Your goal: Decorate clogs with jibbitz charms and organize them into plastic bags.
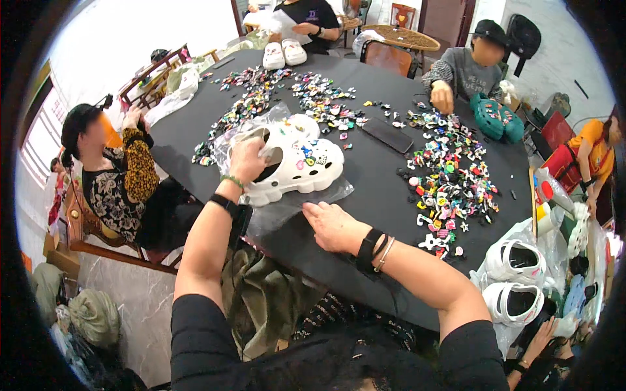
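The left hand (249, 158) grips the white foam clog (297, 163) at its heel; right hand (332, 223), fingers spread, flattens the clear plastic bag (326, 194) on the black table (378, 189). Steadying the clog's heel helps.

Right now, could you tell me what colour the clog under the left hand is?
White clog, seen in the head view.

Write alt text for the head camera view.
The person's left hand grips a white clog on a clear plastic bag; the right hand rests flat on the black table. Colourful charms lie scattered.
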A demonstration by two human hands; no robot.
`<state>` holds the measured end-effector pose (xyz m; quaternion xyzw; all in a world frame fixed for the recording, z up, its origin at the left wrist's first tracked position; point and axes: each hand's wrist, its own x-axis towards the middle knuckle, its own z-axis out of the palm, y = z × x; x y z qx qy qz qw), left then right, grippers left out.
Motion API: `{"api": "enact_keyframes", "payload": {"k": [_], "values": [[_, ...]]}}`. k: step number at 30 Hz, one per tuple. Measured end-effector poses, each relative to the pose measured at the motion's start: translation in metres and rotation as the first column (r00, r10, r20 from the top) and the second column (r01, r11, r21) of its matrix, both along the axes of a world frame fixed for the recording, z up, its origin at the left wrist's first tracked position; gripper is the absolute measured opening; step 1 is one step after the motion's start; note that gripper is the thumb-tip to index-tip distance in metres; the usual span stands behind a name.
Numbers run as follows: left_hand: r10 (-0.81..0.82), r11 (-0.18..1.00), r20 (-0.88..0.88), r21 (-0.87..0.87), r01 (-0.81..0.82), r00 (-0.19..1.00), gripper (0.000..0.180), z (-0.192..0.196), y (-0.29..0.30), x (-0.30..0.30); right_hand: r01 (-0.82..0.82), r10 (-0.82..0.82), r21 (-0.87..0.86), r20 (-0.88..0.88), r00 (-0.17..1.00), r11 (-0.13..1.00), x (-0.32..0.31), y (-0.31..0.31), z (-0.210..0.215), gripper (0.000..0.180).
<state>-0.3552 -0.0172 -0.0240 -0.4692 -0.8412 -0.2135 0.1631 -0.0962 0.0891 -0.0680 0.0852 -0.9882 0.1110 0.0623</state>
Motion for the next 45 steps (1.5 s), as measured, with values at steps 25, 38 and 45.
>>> {"api": "enact_keyframes", "payload": {"k": [25, 38, 45], "values": [[-0.253, 0.965, 0.103, -0.04, 0.258, 0.962, 0.021, 0.021, -0.048, 0.248, 0.397, -0.41, -0.163, -0.053, 0.911, 0.903, 0.283, -0.021, 0.002, 0.047], [-0.215, 0.974, 0.114, -0.052, 0.222, 0.97, 0.026, 0.013, -0.051, 0.268, 0.636, -0.641, -0.079, -0.084, 0.763, 0.768, 0.287, -0.019, -0.01, 0.05], [-0.261, 0.965, 0.254, 0.084, 0.248, 0.931, 0.04, 0.018, -0.052, 0.261, 0.616, -0.625, -0.116, -0.079, 0.776, 0.779, 0.288, -0.018, -0.008, 0.046]]}}
